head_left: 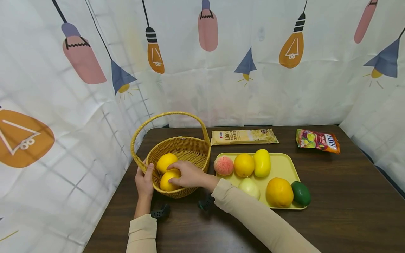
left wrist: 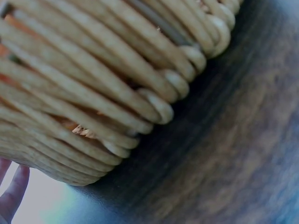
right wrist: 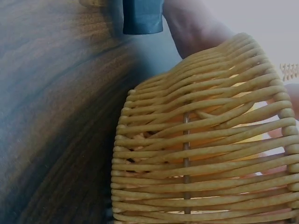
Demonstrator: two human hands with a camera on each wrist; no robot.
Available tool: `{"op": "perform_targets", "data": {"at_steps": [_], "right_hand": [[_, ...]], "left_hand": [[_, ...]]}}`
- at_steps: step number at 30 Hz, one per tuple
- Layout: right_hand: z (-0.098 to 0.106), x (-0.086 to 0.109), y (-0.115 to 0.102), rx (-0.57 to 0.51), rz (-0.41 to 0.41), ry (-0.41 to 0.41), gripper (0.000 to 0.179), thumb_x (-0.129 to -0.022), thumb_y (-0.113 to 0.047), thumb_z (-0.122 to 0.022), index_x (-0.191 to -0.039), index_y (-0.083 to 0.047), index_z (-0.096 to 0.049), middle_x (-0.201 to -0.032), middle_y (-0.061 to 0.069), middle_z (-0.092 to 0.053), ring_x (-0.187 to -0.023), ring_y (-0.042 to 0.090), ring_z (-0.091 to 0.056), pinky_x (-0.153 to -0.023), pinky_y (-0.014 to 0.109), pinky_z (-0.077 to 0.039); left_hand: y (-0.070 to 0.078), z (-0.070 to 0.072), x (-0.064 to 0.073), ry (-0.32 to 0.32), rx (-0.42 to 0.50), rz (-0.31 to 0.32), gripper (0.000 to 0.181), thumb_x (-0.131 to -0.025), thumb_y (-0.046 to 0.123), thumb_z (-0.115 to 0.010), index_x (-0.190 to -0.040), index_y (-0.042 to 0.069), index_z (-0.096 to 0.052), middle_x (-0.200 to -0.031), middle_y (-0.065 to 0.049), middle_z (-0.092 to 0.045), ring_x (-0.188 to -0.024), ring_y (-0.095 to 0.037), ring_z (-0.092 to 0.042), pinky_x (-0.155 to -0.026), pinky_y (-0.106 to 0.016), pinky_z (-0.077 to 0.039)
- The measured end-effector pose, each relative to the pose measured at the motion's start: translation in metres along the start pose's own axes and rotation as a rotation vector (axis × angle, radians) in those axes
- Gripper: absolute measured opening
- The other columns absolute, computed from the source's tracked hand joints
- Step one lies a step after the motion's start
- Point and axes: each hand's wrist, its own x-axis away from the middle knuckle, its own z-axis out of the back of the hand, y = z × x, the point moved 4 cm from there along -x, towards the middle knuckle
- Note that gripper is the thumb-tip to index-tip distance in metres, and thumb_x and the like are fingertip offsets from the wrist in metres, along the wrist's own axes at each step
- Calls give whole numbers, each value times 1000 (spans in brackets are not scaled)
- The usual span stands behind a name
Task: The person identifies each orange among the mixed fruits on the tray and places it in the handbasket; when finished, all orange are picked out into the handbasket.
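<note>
Basket (head_left: 193,150) is held at its side by left hand (head_left: 144,181), seemingly for steadiness, while near yellow fruit (head_left: 166,182) inside is gripped by right hand (head_left: 190,174), fingers part-spread, far yellow fruit (head_left: 166,161) just beyond that grip

Nearer orange (head_left: 166,183): partly hidden by the right hand (head_left: 190,174), inside the wicker basket (head_left: 196,154).
Pasta packet (head_left: 243,137): fine print too small to read, right of the basket.
Left hand (head_left: 145,181): mostly cut off in the left wrist view, beside the basket.
</note>
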Motion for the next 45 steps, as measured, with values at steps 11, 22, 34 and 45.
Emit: {"op": "perform_targets", "data": {"at_steps": [11, 22, 34, 45], "right_hand": [[24, 38, -5, -377, 67, 66, 39, -95, -25, -65, -129, -5, -61, -129, 9, -61, -118, 28, -55, -98, 39, -47], [53, 91, 3, -345, 80, 56, 37, -96, -27, -64, -131, -18, -59, -131, -3, -58, -116, 20, -55, -97, 37, -46], [73, 141, 14, -207, 94, 109, 35, -95, -31, -64, -129, -20, -61, -135, -3, -56, -126, 12, -50, -103, 41, -42], [102, 182, 39, -188, 46, 249, 36, -93, -22, -68, -128, -23, -62, -128, -2, -62, -127, 17, -50, -103, 43, -43]], "left_hand": [[-24, 5, -10, 26, 16, 10, 42, -99, 20, -57, -135, -1, -55, -89, 4, -56, -87, -22, -52, -71, -18, -44], [-35, 6, -11, 59, -5, -5, 42, -100, 25, -56, -136, 4, -56, -94, 3, -56, -89, -23, -53, -71, -15, -45], [-33, 3, -11, 54, -19, -17, 40, -100, 26, -56, -134, 5, -58, -107, -6, -58, -92, -14, -52, -73, -14, -43], [-31, 2, -11, 46, -16, -13, 41, -100, 25, -55, -135, 4, -56, -113, -9, -59, -95, -14, -52, -74, -14, -44]]}}
